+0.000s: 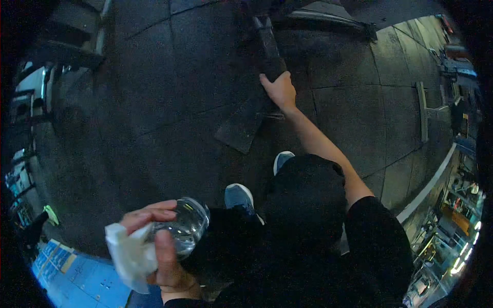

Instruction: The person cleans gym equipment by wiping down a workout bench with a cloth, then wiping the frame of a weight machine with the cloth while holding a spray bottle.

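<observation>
My left hand (167, 256) is closed around a clear spray bottle (191, 226), tilted so that its round base faces right. The bottle's white spray head (131, 254) points to the lower left and is smeared by motion. Ahead of me, my right arm is stretched out, and my right hand (281, 93) grips a dark bar-like part (271, 49) of some equipment, the thumb on its left side. The undersides of the fingers are hidden. Just below this hand lies a flat dark plate (240, 132), close to the floor.
Dark floor mats (169, 97) with visible seams surround my shoes (240, 196). A dark frame (328, 19) stands at the top, and another frame (423, 110) at the right. Blue panels (77, 277) are at the lower left. Cluttered shelves (457, 220) line the right edge.
</observation>
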Demonstrator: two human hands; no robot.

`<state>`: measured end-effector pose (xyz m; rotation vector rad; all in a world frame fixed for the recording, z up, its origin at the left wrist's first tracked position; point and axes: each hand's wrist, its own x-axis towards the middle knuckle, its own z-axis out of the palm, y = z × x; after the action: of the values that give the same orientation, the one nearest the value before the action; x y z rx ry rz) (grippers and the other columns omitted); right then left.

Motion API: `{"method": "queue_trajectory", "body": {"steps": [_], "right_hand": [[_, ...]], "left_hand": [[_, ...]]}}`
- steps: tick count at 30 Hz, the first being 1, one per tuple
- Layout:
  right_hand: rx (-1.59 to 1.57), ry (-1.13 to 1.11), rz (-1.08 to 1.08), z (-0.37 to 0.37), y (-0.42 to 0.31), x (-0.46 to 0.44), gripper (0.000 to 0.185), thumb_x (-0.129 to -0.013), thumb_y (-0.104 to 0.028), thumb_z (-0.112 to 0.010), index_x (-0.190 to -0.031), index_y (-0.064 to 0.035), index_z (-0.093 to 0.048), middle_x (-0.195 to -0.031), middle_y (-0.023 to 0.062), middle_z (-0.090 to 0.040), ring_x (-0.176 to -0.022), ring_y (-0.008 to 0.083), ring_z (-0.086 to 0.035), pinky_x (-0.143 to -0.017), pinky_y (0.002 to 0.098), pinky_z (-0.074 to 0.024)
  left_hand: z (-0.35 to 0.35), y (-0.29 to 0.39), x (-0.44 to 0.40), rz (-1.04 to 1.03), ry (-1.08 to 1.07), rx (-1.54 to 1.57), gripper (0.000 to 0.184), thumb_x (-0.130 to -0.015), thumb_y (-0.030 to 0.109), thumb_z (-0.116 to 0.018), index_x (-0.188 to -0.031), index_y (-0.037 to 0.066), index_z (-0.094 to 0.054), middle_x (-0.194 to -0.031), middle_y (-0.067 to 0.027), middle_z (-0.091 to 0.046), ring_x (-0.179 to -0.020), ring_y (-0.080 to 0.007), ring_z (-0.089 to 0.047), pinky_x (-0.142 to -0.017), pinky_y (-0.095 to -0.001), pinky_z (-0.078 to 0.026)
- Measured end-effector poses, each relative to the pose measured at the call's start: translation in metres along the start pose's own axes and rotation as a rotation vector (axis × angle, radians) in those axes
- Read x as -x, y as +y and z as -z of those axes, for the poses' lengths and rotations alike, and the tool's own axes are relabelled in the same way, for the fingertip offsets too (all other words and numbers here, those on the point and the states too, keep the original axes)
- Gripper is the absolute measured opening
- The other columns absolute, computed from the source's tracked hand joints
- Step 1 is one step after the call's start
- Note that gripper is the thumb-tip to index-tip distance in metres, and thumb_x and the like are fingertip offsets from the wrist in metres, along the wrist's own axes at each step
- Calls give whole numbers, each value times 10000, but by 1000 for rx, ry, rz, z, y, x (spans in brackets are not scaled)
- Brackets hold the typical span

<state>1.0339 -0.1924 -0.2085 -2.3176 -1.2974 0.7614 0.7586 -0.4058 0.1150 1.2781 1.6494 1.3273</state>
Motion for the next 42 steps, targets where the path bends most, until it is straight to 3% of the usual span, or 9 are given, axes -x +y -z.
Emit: {"method": "queue_trajectory", "body": {"steps": [7,11,14,15,21,27,29,36,42], "right_hand": [[441,-69,504,-2,-54,-132,762,-838,-447,-766,-1239,170,-568,-1237,312,-659,-1108,417,-687,-948,497,-560],[411,-109,416,-3,-64,-149,800,-822,-461,-762,-1259,177,-561,-1218,308,-673,-1111,423,-688,-952,496,-562],[294,82,422,1,-54,-121,566,-785,-476,-759,-1066,15,-741,-1046,226,-740,-1035,432,-706,-917,498,-570],[311,7,380,7,-42,-101,646,-783,-497,-759,-1100,62,-693,-1066,250,-729,-1043,441,-702,-921,496,-567],[59,-49,-31,13,-10,-4,948,-741,-519,-804,-1294,149,-421,-1152,334,-674,-1067,461,-691,-940,491,-556],[425,-76,248,6,-42,-91,720,-785,-439,-787,-1195,123,-601,-1125,284,-690,-1084,430,-692,-896,518,-572],[487,-119,430,7,-53,-123,849,-770,-450,-820,-1272,175,-540,-1202,324,-675,-1062,444,-710,-917,497,-581],[395,-32,382,0,-48,-128,842,-737,-486,-808,-1229,157,-578,-1201,337,-674,-1062,440,-712,-924,493,-577],[112,-80,-68,15,-14,2,920,-745,-518,-792,-1295,153,-488,-1264,335,-640,-1181,466,-647,-1013,484,-523]], "left_hand": [[-12,18,-3,10,-101,-42,356,-973,218,-706,-1205,37,-506,-931,-192,-655,-954,-363,-691,-903,-548,-553],[-19,23,2,69,-5,-103,344,-968,253,-707,-1163,57,-503,-917,-173,-656,-961,-341,-690,-906,-543,-542],[-4,17,5,-49,3,-89,322,-965,251,-696,-1159,68,-514,-915,-172,-650,-954,-340,-694,-908,-563,-551],[15,15,4,-121,-148,-74,380,-989,159,-644,-1308,39,-477,-1004,-223,-643,-994,-442,-683,-909,-605,-560],[30,18,-11,-66,-340,-42,398,-1012,197,-642,-1333,71,-444,-1028,-205,-656,-1047,-484,-677,-924,-617,-549],[22,1,-19,-92,-293,-34,416,-1010,262,-669,-1291,50,-446,-950,-199,-655,-959,-455,-697,-897,-614,-548],[21,3,-19,-90,-285,-32,429,-1000,281,-685,-1273,40,-459,-930,-195,-650,-948,-450,-696,-889,-615,-547],[41,6,-9,-123,-299,-66,370,-1013,231,-642,-1274,33,-469,-1000,-200,-641,-975,-458,-691,-894,-627,-551],[44,-2,-16,-214,-361,37,387,-1014,172,-619,-1320,37,-425,-1014,-205,-639,-1020,-480,-682,-915,-624,-548]]}}
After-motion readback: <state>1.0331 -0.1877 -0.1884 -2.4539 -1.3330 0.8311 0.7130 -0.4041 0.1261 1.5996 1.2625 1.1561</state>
